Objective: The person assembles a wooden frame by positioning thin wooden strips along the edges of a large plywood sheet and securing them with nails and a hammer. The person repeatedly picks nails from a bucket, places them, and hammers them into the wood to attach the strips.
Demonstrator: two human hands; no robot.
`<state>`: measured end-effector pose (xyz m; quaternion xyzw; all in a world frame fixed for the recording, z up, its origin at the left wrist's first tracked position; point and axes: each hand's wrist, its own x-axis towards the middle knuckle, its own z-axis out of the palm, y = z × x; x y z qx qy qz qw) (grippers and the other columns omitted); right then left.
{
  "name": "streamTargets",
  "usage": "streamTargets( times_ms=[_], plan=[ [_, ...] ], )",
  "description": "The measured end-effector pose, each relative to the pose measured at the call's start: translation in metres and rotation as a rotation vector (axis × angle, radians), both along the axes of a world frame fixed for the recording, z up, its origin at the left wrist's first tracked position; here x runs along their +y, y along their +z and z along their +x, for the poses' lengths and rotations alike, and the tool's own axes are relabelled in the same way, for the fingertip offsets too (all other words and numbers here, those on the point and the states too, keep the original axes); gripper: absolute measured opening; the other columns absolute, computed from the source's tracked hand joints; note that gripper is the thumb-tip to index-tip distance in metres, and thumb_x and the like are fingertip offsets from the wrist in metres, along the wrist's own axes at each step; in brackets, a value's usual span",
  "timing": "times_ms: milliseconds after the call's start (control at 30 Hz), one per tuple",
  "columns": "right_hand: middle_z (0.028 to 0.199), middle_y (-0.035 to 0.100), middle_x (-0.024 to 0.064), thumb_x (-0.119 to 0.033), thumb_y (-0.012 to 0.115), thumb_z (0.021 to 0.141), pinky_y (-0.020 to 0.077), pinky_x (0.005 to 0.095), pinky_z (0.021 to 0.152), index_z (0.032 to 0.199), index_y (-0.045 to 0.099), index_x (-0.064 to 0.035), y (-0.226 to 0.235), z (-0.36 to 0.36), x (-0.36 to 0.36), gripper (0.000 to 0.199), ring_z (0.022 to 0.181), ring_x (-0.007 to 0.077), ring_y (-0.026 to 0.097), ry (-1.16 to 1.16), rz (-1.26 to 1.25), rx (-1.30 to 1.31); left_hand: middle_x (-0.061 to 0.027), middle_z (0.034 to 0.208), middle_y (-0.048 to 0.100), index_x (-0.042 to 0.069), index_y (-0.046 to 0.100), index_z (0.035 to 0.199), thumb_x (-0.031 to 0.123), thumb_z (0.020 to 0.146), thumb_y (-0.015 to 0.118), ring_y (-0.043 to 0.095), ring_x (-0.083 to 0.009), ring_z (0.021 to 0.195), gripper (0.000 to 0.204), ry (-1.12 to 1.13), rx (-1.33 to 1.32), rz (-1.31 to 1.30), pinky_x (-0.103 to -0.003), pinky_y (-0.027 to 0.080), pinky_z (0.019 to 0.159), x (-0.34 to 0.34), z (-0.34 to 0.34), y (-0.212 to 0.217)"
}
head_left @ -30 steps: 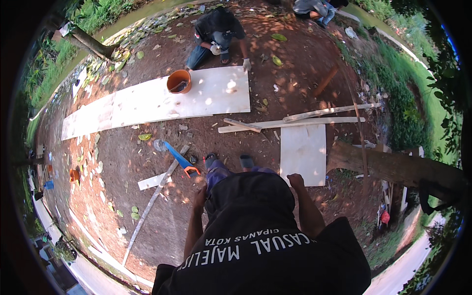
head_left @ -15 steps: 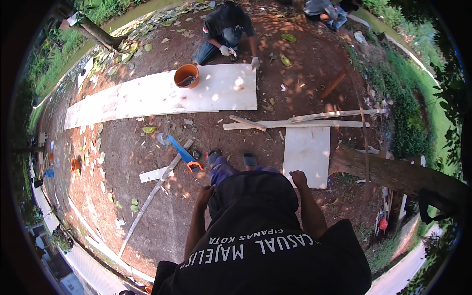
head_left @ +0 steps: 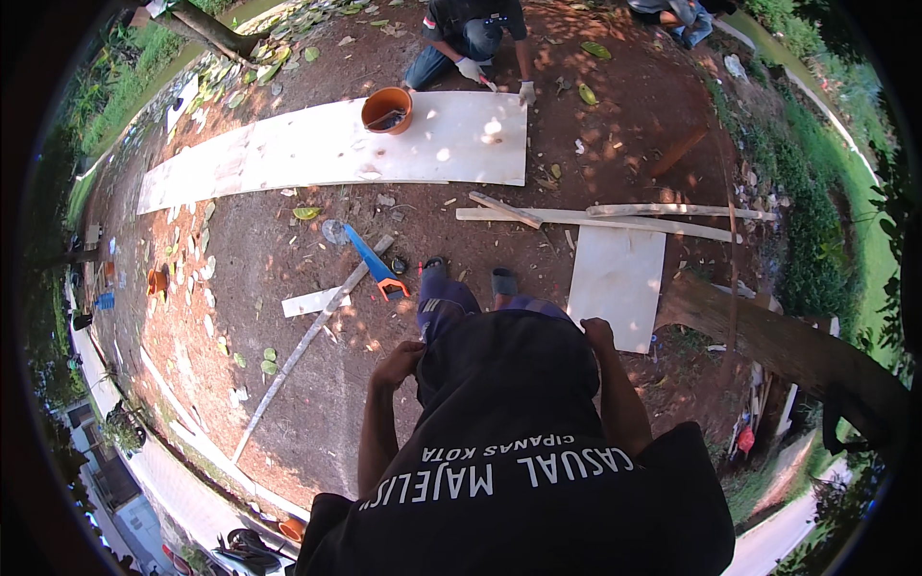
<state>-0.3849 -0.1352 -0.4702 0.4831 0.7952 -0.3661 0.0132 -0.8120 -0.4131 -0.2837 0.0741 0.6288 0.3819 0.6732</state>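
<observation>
Standing on brown soil (head_left: 336, 422), the wearer has both arms lowered beside a black shirt (head_left: 499, 384); clock positions are taken from the torso, twelve being straight ahead. The left hand (head_left: 399, 365) is just past nine o'clock, its fingers appearing bent inward; whether they grasp cloth or anything else cannot be determined. The right hand (head_left: 597, 334) is at two o'clock, fingers likewise bent and partly hidden, grip undetermined. Nearest the right hand, a pale rectangular panel (head_left: 619, 283) lies flat between one and two o'clock, its far end just beside a long batten (head_left: 653, 224). A short batten (head_left: 504, 209) crosses the long one toward twelve o'clock. Ahead of the left hand, between ten and eleven o'clock, a handsaw (head_left: 370, 254) lies with its blue blade across a narrow strip (head_left: 298, 367), orange handle nearest the wearer. A small white offcut (head_left: 300, 304) lies at ten o'clock. Farther out at eleven o'clock, a long pale panel (head_left: 288, 154) bears an orange bucket (head_left: 384, 99), standing upright. At twelve o'clock, a co-worker (head_left: 471, 34) in pale gloves crouches at that panel's far edge, one gloved hand (head_left: 527, 93) at its corner.
</observation>
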Motion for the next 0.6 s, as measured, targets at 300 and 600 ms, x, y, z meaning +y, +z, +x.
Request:
streamTargets(
  times_ms=[300, 600],
  plan=[
    [0.087, 0.070, 0.0215, -0.031, 0.053, 0.095, 0.0521, 0.0512, 0.080, 0.091, 0.073, -0.0048, -0.023, -0.013, 0.023, 0.033, 0.087, 0.0390, 0.068, 0.469, 0.067, -0.238, -0.0023, 0.084, 0.071, -0.001, 0.073, 0.103, 0.021, 0.100, 0.057, 0.063, -0.0095, 0.070, 0.027, 0.180, 0.078, 0.030, -0.027, 0.051, 0.064, -0.038, 0.029, -0.019],
    [0.109, 0.072, 0.0218, -0.038, 0.062, 0.091, 0.0492, 0.0440, 0.095, 0.105, 0.075, 0.0004, 0.002, -0.071, 0.072, 0.043, 0.108, 0.0369, 0.066, -0.165, -0.356, -0.136, -0.0130, 0.104, 0.074, -0.006, 0.070, 0.112, 0.014, 0.100, 0.053, 0.072, -0.0179, 0.085, 0.029, 0.599, -0.074, 0.032, -0.032, 0.058, 0.081, -0.077, 0.072, -0.057]
  ],
)
